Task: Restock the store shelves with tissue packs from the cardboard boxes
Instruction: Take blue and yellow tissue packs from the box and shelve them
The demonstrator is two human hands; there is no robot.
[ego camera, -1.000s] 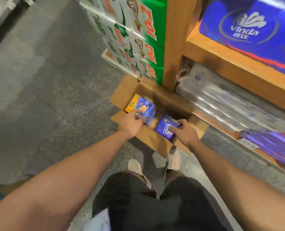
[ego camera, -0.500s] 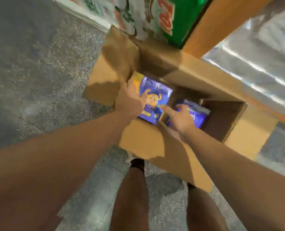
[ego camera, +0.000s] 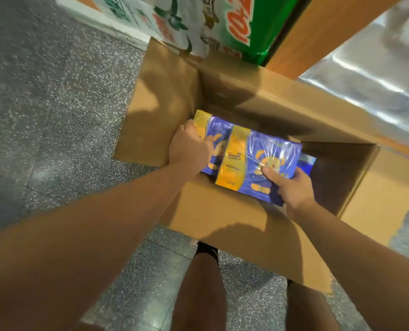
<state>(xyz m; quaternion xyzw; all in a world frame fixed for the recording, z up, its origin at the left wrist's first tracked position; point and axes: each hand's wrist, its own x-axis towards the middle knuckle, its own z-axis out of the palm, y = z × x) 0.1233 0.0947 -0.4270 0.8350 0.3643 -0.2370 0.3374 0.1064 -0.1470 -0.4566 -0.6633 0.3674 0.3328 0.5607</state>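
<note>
An open cardboard box (ego camera: pixel 251 225) stands on the floor in front of my feet. Above its opening I hold a blue and yellow tissue pack (ego camera: pixel 251 161) with a cartoon figure on it. My left hand (ego camera: pixel 189 151) grips its left end, and my right hand (ego camera: pixel 292 185) grips its right near corner with the thumb on top. Another blue pack (ego camera: pixel 307 162) shows deeper in the box, just behind the held one.
Green and white wrapped packs (ego camera: pixel 222 22) are stacked on the floor behind the box. A wooden shelf post (ego camera: pixel 318 37) rises at upper right, with clear-wrapped goods (ego camera: pixel 378 82) on the low shelf beside it. Grey speckled floor (ego camera: pixel 55 103) lies to the left.
My head has come closer over the box. Both hands now grip the cartoon pack, which has risen out of the box and turned flat; the right hand left the other blue pack.
</note>
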